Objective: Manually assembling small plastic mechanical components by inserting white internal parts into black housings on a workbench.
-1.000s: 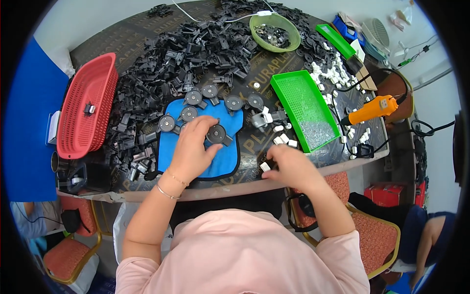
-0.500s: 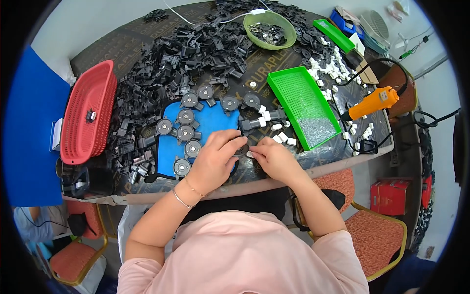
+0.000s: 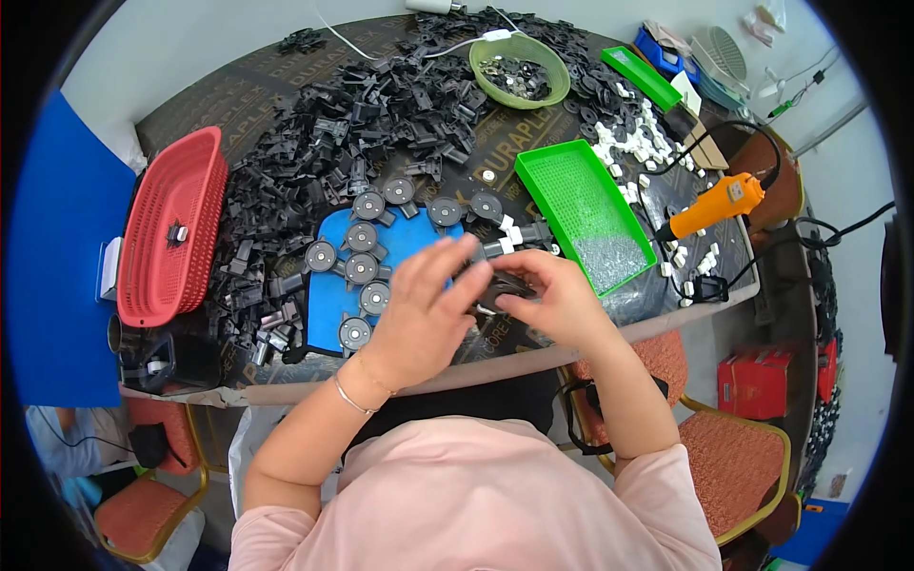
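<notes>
A red basket (image 3: pixel 152 276) holds one small dark piece (image 3: pixel 177 234); a green tray (image 3: pixel 571 195), silvery bits (image 3: pixel 614 259); a pale-green bowl (image 3: pixel 549 52), metallic pieces (image 3: pixel 517 78). Nine round-headed parts (image 3: pixel 362 267) lie on or beside a blue cloth (image 3: pixel 329 303). Right of it, the right hand (image 3: pixel 557 300) pinches a dark part (image 3: pixel 502 285), axis hidden; the blurred left hand's (image 3: pixel 419 314) grip is unclear.

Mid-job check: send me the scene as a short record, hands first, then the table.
Right hand: holding a dark part
Left hand: close beside that part, blurred; grip unclear
Mat: blue, with round dark pieces on it
Black parts: heaped behind and left of mat
Red basket: far left
Green tray: right of mat
White pieces: scattered at right
Orange power tool: right of tray
</notes>
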Tool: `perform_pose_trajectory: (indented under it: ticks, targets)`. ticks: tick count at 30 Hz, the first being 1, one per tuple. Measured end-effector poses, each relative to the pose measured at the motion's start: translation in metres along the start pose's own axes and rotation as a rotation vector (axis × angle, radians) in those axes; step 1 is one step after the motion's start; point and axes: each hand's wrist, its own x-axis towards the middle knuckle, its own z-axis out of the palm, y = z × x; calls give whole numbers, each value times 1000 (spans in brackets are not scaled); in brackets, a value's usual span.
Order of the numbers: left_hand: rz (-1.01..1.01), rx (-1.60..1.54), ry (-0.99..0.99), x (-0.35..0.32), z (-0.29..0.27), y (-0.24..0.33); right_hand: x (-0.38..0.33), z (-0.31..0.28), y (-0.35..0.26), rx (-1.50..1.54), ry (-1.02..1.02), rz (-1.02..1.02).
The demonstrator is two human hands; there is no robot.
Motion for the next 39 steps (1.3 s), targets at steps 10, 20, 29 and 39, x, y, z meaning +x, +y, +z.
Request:
perform_pose_trajectory:
  ticks: [10,20,29,39]
  targets:
    - [-351,69,93,-40,-36,-20,-9,15,12,-314,-59,-88]
    - [-427,111,45,-50,-48,-31,-9,39,-10,-721,-175,59]
    - [-602,318,-270,-52,-47,-31,0,32,-3,-687,-207,12]
    - [-565,364,-378,-46,-38,-37,17,4,29,-302,-168,198]
